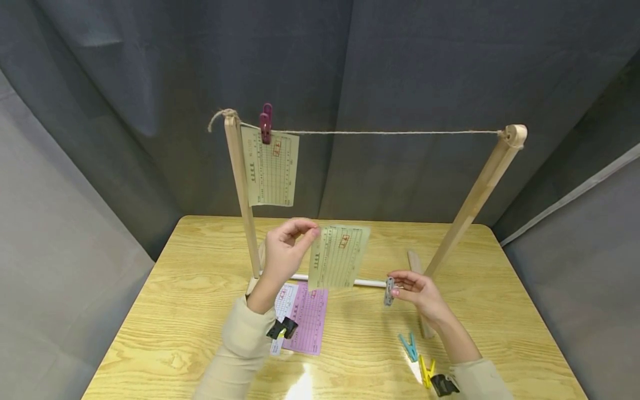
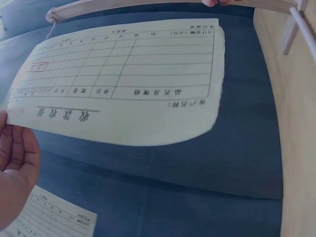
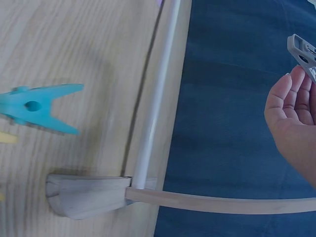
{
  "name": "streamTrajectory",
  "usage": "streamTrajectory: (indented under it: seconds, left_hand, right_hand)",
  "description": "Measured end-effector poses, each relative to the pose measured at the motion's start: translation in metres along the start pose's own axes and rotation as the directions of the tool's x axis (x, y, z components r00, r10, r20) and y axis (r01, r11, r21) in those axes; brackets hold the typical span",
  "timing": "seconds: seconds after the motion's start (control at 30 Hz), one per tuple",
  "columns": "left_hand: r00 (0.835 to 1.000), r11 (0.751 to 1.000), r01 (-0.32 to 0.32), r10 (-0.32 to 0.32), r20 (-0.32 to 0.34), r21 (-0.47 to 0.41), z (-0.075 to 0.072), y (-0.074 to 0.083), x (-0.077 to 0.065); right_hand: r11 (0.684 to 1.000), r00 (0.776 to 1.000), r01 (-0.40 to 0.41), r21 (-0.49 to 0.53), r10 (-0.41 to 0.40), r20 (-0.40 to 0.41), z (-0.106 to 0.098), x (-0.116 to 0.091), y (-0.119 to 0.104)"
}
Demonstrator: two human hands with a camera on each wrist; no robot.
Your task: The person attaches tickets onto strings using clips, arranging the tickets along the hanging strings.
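Observation:
My left hand [image 1: 290, 247] pinches a yellow-green receipt slip [image 1: 340, 258] by its upper left corner, so it hangs in the air below the string [image 1: 380, 133]. In the left wrist view that slip [image 2: 133, 84] spreads wide, printed with a ruled grid and a red stamp. My right hand [image 1: 417, 291] holds a grey clothespin [image 1: 389, 291] between thumb and fingers, low near the right post. A similar slip [image 1: 271, 172] hangs from the string at the left, under a dark red clothespin [image 1: 266, 123].
Two wooden posts [image 1: 240, 189] carry the string, with a white rod [image 1: 370, 283] between their feet. Pink [image 1: 307, 322] and white slips [image 1: 284, 300] lie on the table at the left. Blue [image 1: 409, 348] and yellow clothespins [image 1: 426, 371] lie near the right forearm.

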State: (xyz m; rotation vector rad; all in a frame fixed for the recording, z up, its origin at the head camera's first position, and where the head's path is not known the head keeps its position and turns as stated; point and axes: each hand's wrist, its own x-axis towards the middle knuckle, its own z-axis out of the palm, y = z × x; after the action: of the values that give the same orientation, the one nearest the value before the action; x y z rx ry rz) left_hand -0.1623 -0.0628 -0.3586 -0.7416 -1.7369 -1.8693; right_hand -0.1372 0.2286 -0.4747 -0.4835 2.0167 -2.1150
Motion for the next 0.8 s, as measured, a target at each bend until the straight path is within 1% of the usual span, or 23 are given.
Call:
streamTrajectory:
  seconds: [0.2,0.33,0.6,0.8]
  left_hand:
    - [0.998,0.998,-0.064,0.064,-0.019,-0.011,-0.003,0.004,0.017]
    - [0.995,0.995,-0.096,0.096,-0.038,-0.005,-0.002,0.007,0.027]
    - [0.989,0.993,-0.115,0.115,-0.089,0.005,-0.002,0.014,0.048]
    - [0.987,0.994,-0.11,0.11,-0.115,0.005,-0.001,0.019,0.061]
  right_hand:
    - [0.999,0.999,0.034,0.006,-0.034,0.021,0.001,0.002,-0.009]
    - [0.999,0.999,0.04,0.0,-0.04,0.028,0.003,0.002,-0.011]
    - [0.999,0.999,0.039,-0.006,-0.039,0.025,0.004,0.003,-0.011]
    - [0.999,0.999,0.046,-0.007,-0.046,0.028,0.004,0.004,-0.012]
